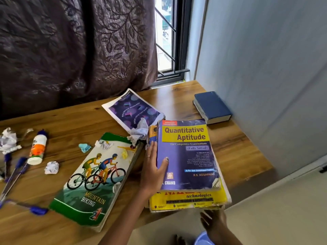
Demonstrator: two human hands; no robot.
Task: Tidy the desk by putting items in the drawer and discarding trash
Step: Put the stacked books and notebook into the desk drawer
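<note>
Purple-covered book (187,154) is lying atop a yellow one (189,200) at the desk's (230,144) near edge, long axis running away; left hand (154,167) is clasping its spine, right hand (214,221) is waiting below, fingers spread, empty.

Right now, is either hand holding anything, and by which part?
The left hand grips the Quantitative Aptitude book at its spine edge, thumb on the cover. The right hand reaches under the stack's near edge; a hold cannot be told.
</note>
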